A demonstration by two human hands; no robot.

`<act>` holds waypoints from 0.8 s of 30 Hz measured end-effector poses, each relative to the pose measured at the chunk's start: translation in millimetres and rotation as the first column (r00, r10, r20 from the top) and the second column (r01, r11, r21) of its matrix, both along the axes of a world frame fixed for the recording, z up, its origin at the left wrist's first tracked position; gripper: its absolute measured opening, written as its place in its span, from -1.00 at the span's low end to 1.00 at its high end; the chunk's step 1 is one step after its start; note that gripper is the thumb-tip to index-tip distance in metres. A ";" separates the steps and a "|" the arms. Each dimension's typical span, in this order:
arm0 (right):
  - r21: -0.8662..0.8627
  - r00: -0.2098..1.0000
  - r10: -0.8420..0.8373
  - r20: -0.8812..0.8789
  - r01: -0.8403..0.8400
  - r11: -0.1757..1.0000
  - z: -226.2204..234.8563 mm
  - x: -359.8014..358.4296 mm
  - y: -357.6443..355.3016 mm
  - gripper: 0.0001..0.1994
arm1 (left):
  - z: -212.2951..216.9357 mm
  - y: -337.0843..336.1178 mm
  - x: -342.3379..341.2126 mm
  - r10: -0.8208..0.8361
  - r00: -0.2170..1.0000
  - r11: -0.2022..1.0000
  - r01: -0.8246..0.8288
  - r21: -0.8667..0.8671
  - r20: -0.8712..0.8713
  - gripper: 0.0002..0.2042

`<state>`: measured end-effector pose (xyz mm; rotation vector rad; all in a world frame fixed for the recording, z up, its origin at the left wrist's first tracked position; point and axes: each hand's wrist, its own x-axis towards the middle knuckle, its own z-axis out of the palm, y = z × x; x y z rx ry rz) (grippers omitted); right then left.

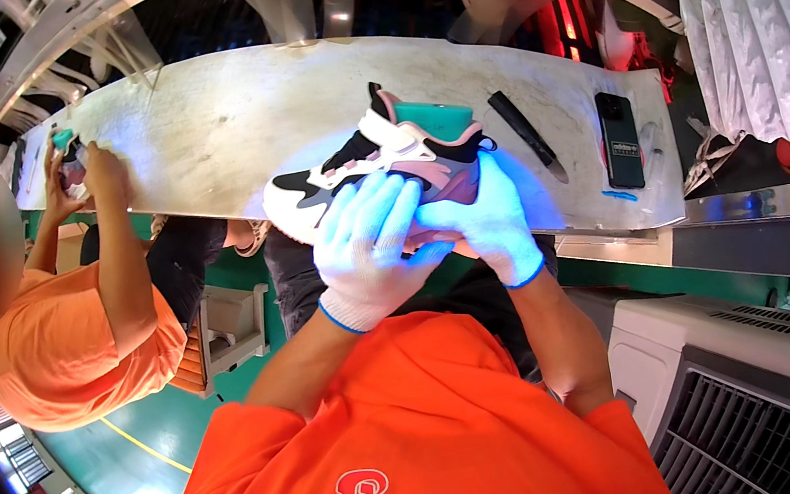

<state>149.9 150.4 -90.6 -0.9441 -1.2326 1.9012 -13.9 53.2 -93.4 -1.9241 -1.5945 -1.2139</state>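
A sneaker (373, 161) in white, black, grey and pink lies over the near edge of the workbench (226, 119), its toe to the left. A teal shoe last (438, 120) fills its opening. My left hand (370, 245), in a white knit glove, is closed around the near side of the sneaker at its middle. Also gloved, my right hand (487, 219) grips the heel end, with the thumb pointing toward the left hand. Blue-violet light falls on the right glove and the bench around the heel. The sole is partly hidden behind my fingers.
Right of the sneaker lie a black stick-shaped tool (521, 125) and a dark phone (619, 140). A white ribbed duct (760, 44) hangs at far right, above a red button (786, 154). At left, a co-worker in orange (75, 342) handles another shoe (73, 166).
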 end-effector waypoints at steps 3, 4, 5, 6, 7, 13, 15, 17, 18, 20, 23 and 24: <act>0.057 0.977 0.025 0.210 -0.038 0.998 23.2 7.3 -0.8 -0.27 | 15.2 -27.8 -39.4 -0.132 0.958 0.972 0.176 -0.158 0.254 -0.19; 0.105 0.969 0.013 0.245 -0.040 0.994 18.1 9.3 -1.5 -0.28 | 19.8 -39.3 -53.5 -0.139 0.916 0.956 0.224 -0.191 0.377 -0.18; 0.141 0.972 -0.001 0.237 -0.033 0.989 13.1 11.8 -2.1 -0.28 | 24.6 -45.2 -70.3 -0.095 0.929 0.969 0.168 -0.181 0.356 -0.17; 0.177 0.974 -0.015 0.227 -0.026 0.984 8.2 13.2 -2.3 -0.28 | 27.9 -49.9 -87.7 -0.050 0.941 0.979 0.113 -0.169 0.336 -0.17; 0.220 0.976 -0.020 0.219 -0.029 0.975 7.7 12.4 -2.2 -0.28 | 29.5 -58.9 -102.5 -0.001 0.922 0.972 0.092 -0.216 0.388 -0.19; 0.188 0.988 -0.021 0.155 -0.009 0.982 5.0 12.1 -4.7 -0.26 | 40.3 -67.9 -134.0 0.005 0.939 0.898 0.147 -0.414 0.343 -0.08; 0.205 0.981 -0.014 0.194 -0.027 0.978 2.5 13.4 -3.4 -0.25 | 55.7 -57.9 -122.0 0.024 0.972 0.850 0.104 -0.517 0.235 -0.04; 0.207 0.975 -0.009 0.223 -0.039 0.977 0.2 15.3 -4.0 -0.24 | 62.8 -41.5 -110.3 -0.003 0.998 0.819 0.036 -0.572 0.058 0.06; 0.204 0.973 -0.003 0.231 -0.045 0.978 -0.5 16.1 -4.3 -0.23 | 65.8 -32.2 -104.1 -0.002 0.998 0.779 0.045 -0.625 0.069 0.08; 0.261 0.964 -0.014 0.267 -0.059 0.963 -1.0 17.1 -4.4 -0.21 | 72.6 -15.2 -96.0 0.000 0.996 0.691 0.065 -0.720 0.090 0.12; 0.322 0.961 -0.034 0.275 -0.059 0.945 1.2 17.5 -11.2 -0.12 | 84.6 7.4 -92.2 -0.034 0.989 0.550 0.138 -0.824 0.143 0.11; 0.344 0.954 -0.059 0.294 -0.048 0.938 7.3 16.6 -15.1 -0.10 | 91.4 13.3 -88.7 -0.032 0.981 0.462 0.186 -0.867 0.193 0.10</act>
